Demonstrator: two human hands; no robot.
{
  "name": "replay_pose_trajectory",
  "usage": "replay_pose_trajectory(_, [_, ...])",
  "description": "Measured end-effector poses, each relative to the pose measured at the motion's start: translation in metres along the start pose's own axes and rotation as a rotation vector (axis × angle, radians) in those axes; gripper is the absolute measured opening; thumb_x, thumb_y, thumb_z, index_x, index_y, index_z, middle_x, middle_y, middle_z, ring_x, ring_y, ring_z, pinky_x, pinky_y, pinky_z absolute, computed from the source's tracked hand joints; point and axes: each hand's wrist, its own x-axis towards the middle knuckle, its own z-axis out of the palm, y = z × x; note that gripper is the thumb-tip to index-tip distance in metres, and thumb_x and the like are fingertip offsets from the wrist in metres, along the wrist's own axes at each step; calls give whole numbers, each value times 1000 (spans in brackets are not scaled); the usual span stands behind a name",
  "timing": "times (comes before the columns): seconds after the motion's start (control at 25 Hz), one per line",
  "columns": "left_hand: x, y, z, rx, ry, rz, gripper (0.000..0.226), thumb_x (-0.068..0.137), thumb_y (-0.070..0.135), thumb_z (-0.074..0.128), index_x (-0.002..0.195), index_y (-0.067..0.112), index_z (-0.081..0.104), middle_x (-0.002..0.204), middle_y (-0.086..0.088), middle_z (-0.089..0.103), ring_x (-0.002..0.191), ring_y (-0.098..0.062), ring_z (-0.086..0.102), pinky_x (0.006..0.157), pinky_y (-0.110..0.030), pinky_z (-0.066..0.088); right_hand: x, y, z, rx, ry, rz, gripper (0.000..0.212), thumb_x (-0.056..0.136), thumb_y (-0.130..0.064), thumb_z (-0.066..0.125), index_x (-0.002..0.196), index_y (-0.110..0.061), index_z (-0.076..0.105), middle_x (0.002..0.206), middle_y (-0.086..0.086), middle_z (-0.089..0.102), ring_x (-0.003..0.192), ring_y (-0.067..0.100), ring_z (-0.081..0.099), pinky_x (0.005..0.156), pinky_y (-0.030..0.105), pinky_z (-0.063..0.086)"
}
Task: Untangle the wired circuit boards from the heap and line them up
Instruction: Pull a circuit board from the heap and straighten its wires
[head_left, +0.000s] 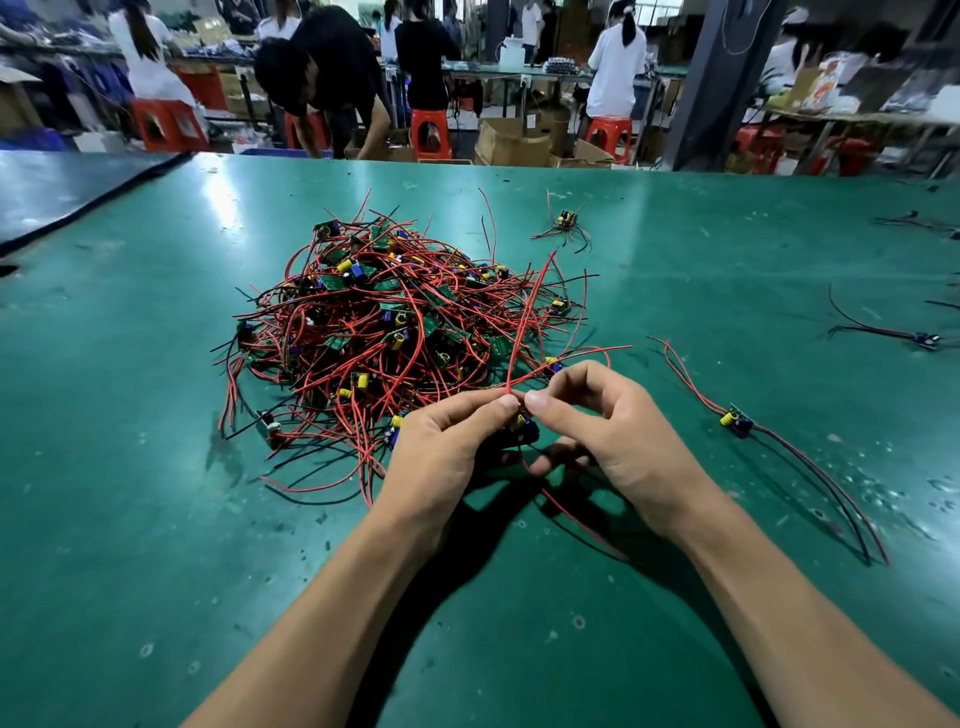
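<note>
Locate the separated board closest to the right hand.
Head view, right side: the separated board lies on the green table, right of the right hand and apart from it, its wires trailing toward the near edge.

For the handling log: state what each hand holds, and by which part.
Both hold one wired circuit board. The left hand pinches its red wires just above the board; the right hand pinches them alongside.

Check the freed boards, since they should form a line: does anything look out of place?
Yes. The freed boards are scattered, not in a line: the near board lies right of the right hand, the edge board sits farther right, and the far board lies beyond the heap, wires splayed.
</note>
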Motion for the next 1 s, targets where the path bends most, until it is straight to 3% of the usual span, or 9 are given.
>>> replay_pose_trajectory(0.08, [1, 1, -2, 33, -7, 25, 12, 88, 9, 66, 93, 4, 75, 89, -21, 74, 75, -28, 71, 64, -32, 58, 2, 3, -1, -136, 61, -84, 13, 87, -29, 75, 83, -20, 66, 82, -3, 68, 56, 6, 61, 45, 13, 43])
replay_pose_trajectory(0.16, [0, 1, -4, 139, -42, 38, 13, 86, 8, 65, 83, 10, 77, 75, -12, 73, 64, -20, 66, 53, -22, 51, 3, 6, 0, -188, 40, -96, 19, 84, -39, 74, 85, -21, 73, 69, -12, 65, 52, 0, 53, 48, 9, 39])
replay_pose_trajectory(0.24, [-1, -2, -3, 265, -78, 45, 17, 86, 4, 64, 77, 11, 76, 66, -7, 68, 58, -16, 59, 50, -20, 47, 5, 12, 0, -279, 25, -101, 21, 87, -37, 73, 83, -16, 75, 60, -15, 62, 52, -3, 51, 54, 7, 37])
replay_pose_trajectory(0.4, [-1, -1, 0, 344, -118, 31, 13, 88, 1, 62, 81, 4, 72, 60, 0, 63, 46, -6, 53, 45, -16, 45, 9, 19, -1, -270, 28, -39, 14, 91, -30, 72, 88, -17, 78, 75, -6, 70, 64, 3, 58, 63, 18, 45])
replay_pose_trajectory(0.56, [0, 3, -1, 324, -123, 13, 13, 89, 3, 62, 82, 2, 72, 64, -4, 67, 56, -13, 66, 53, -22, 50, 8, 18, 0, 42, -13, 91, 13, 89, -22, 73, 94, -11, 77, 71, 4, 66, 53, 10, 54, 50, 22, 49])
replay_pose_trajectory(0.72, [-2, -1, 1, 409, -123, 64, 15, 93, 9, 62, 86, 4, 74, 64, -1, 70, 57, -8, 66, 55, -20, 53, 10, 18, -1, -147, 34, 5, 14, 90, -25, 74, 84, -13, 76, 78, 7, 69, 60, 7, 58, 62, 26, 50])
replay_pose_trajectory(0.8, [-3, -2, 2, 443, -107, 97, 15, 93, 10, 63, 86, 6, 75, 67, -5, 71, 58, -9, 66, 54, -19, 52, 9, 17, -3, -92, 19, 33, 16, 89, -25, 74, 78, -14, 74, 72, 6, 66, 55, 9, 57, 57, 25, 50])
replay_pose_trajectory(0.92, [-4, 0, -1, 480, -120, 100, 14, 91, 11, 65, 84, 5, 75, 74, -16, 72, 63, -16, 63, 58, -24, 51, 8, 19, -3, -14, 32, 122, 20, 87, -29, 75, 82, -9, 74, 58, 3, 52, 43, 11, 44, 41, 19, 37])
replay_pose_trajectory(1.0, [-5, 2, -1, 514, -159, 98, 15, 91, 10, 65, 81, 5, 75, 75, -18, 71, 66, -20, 61, 61, -26, 51, 11, 20, -5, 47, 110, 156, 21, 89, -27, 73, 85, -7, 74, 52, -2, 44, 38, 8, 33, 38, 16, 25])
